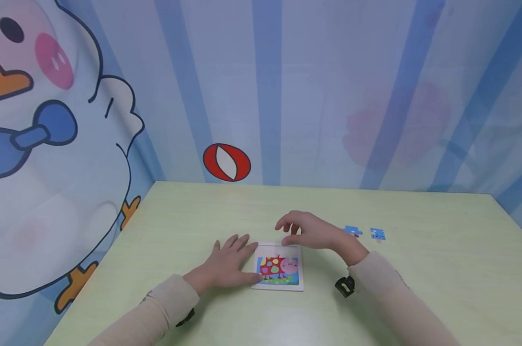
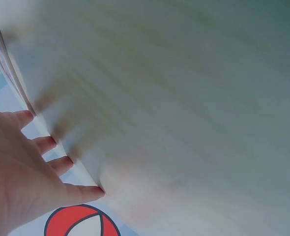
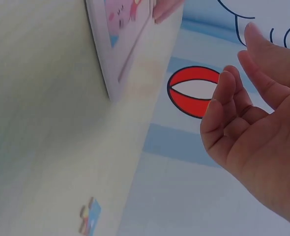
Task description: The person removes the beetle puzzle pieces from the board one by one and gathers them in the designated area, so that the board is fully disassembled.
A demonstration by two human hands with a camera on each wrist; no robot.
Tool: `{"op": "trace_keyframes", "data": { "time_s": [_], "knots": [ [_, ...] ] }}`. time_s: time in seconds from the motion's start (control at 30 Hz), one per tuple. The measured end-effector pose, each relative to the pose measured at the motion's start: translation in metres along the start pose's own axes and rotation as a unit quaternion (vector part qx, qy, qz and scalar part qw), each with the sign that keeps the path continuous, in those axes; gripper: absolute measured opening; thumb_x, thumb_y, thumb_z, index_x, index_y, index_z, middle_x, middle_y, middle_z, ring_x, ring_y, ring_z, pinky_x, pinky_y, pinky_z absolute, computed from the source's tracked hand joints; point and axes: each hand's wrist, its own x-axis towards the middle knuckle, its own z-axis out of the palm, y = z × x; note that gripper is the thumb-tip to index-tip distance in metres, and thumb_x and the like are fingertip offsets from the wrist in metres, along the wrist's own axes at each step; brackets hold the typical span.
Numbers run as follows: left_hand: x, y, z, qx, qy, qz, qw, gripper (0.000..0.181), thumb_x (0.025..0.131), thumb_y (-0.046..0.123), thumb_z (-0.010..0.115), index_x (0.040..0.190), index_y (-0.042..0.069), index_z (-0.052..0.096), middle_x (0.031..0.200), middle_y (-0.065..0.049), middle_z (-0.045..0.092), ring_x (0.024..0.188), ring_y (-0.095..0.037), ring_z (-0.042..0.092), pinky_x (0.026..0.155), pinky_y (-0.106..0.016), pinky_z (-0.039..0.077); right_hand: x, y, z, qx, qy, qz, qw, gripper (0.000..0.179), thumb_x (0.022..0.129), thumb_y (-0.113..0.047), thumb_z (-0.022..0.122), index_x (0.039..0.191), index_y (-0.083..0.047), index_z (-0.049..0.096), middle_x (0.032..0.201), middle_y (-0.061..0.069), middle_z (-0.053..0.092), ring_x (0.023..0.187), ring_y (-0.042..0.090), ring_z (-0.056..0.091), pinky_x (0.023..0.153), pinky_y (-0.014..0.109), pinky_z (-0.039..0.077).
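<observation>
A small jigsaw puzzle in a white frame lies on the table, its picture a pink pig with a red, spotted body above green grass. Its upper strip shows pale, without picture. My left hand is spread at the frame's left side, thumb and forefinger touching it; the left wrist view shows those fingers stretched out against the tabletop. Over the frame's top right corner hovers my right hand, fingers bent loosely. Nothing sits between the fingers in the right wrist view, where part of the frame shows.
Two loose blue puzzle pieces lie to the right of my right hand: one piece partly behind the wrist, another piece farther right. The pale table ends at a striped backdrop with a printed white bird at left.
</observation>
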Motion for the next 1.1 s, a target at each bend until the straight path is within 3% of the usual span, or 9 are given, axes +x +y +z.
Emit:
{"op": "trace_keyframes", "data": {
  "time_s": [0.7, 1.1],
  "knots": [
    [0.000, -0.001, -0.001, -0.002, 0.000, 0.008, 1.0000, 0.084, 0.084, 0.068, 0.052, 0.151, 0.021, 0.034, 0.159, -0.009, 0.023, 0.145, -0.037, 0.016, 0.107, -0.071, 0.015, 0.024, -0.001, 0.046, 0.036, -0.045, 0.073, 0.9957, 0.031, 0.085, -0.011, 0.073, 0.114, -0.009, 0.064, 0.099, 0.003, 0.059, 0.087, 0.017, 0.055, 0.077, 0.029, 0.049],
    [-0.001, 0.000, -0.003, -0.004, -0.001, 0.011, 0.9999, 0.083, 0.085, 0.066, 0.053, 0.151, 0.019, 0.034, 0.159, -0.010, 0.024, 0.145, -0.038, 0.017, 0.106, -0.072, 0.015, 0.028, 0.006, 0.056, 0.006, -0.066, 0.072, 0.9952, 0.032, 0.083, -0.016, 0.077, 0.111, -0.010, 0.064, 0.095, 0.000, 0.058, 0.088, 0.015, 0.051, 0.079, 0.031, 0.047]
  ]
}}
